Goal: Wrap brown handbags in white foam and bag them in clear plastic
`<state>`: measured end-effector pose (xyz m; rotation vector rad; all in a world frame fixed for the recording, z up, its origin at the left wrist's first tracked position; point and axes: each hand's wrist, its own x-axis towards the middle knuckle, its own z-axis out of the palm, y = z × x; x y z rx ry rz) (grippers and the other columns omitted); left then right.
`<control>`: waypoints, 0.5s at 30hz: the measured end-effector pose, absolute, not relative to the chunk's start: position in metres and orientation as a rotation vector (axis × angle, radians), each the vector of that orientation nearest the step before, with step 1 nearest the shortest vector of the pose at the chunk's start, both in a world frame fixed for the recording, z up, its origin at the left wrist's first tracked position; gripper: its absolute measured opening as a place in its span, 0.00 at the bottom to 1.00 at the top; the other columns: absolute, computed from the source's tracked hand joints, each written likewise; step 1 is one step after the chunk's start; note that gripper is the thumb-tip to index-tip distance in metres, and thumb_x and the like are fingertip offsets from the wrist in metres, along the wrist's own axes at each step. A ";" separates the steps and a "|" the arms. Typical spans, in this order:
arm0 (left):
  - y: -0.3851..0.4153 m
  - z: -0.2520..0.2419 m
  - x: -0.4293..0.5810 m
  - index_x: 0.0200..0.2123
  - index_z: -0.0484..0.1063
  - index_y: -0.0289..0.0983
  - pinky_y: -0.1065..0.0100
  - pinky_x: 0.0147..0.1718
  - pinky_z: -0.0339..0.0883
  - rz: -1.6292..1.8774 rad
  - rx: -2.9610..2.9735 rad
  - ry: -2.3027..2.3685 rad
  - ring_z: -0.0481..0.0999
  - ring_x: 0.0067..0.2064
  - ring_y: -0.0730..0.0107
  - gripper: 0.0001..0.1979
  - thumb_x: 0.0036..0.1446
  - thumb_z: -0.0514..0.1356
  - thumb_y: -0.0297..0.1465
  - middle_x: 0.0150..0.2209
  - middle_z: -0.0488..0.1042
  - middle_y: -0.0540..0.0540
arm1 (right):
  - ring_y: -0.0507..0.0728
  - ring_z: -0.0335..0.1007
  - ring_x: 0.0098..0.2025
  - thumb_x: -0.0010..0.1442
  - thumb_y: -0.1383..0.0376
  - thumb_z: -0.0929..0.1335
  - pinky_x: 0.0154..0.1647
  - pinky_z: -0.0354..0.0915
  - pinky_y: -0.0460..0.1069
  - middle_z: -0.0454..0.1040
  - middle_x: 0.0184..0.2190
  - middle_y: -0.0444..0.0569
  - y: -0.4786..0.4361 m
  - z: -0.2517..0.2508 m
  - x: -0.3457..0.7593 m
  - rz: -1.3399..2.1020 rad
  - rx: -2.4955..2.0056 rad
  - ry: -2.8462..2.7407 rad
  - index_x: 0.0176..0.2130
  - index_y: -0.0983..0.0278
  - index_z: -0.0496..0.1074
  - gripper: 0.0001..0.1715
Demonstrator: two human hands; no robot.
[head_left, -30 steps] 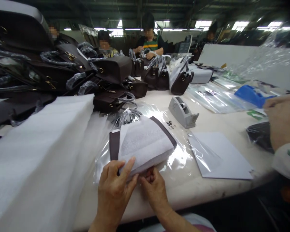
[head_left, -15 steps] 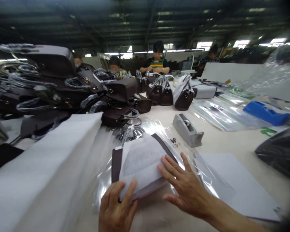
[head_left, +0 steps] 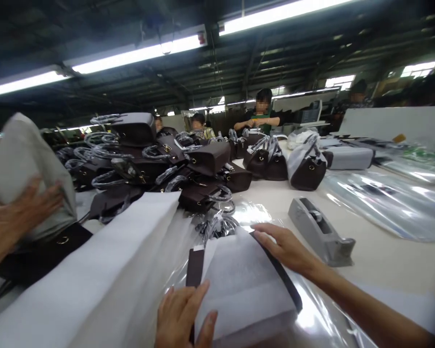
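A dark brown handbag wrapped in white foam sheet (head_left: 244,285) lies inside a clear plastic bag (head_left: 311,314) on the table in front of me. My left hand (head_left: 183,316) rests on the near left corner of the wrapped bag, fingers stretched out over the foam. My right hand (head_left: 284,246) lies flat on the far right edge of the bag, fingers extended toward its wrapped handles (head_left: 217,224).
A stack of white foam sheets (head_left: 94,275) lies to the left. A pile of dark handbags (head_left: 159,169) sits beyond it. A grey tape dispenser (head_left: 321,232) stands right of the bag. Another person's hand (head_left: 20,212) holds a foam-wrapped bag at far left. People work at the far end.
My right hand has slid from the near edge up over the foam to the bag's far right side. The camera has tilted up and another person's hand has come into view at left.
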<state>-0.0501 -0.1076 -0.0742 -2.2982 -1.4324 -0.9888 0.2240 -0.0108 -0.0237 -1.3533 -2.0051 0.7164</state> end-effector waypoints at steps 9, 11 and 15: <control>-0.044 -0.087 -0.050 0.56 0.59 0.36 0.56 0.57 0.53 -1.456 -2.011 -2.930 0.62 0.58 0.56 0.32 0.53 0.53 0.48 0.56 0.65 0.39 | 0.51 0.69 0.29 0.61 0.55 0.61 0.30 0.66 0.48 0.73 0.30 0.49 0.109 -0.065 0.191 1.357 -1.405 -1.942 0.36 0.68 0.71 0.19; -0.047 -0.083 -0.050 0.57 0.57 0.37 0.57 0.53 0.59 -1.678 -1.970 -2.990 0.68 0.54 0.55 0.33 0.51 0.56 0.47 0.52 0.69 0.39 | 0.49 0.65 0.23 0.61 0.55 0.60 0.25 0.62 0.45 0.70 0.24 0.45 0.103 -0.061 0.189 1.398 -1.371 -1.936 0.32 0.68 0.70 0.20; -0.062 -0.053 -0.049 0.59 0.53 0.41 0.63 0.40 0.69 -2.346 -1.955 -2.843 0.76 0.40 0.60 0.36 0.49 0.60 0.44 0.39 0.76 0.44 | 0.50 0.64 0.27 0.60 0.53 0.61 0.24 0.59 0.43 0.69 0.27 0.44 0.052 -0.010 0.203 1.251 -1.306 -1.910 0.32 0.65 0.68 0.19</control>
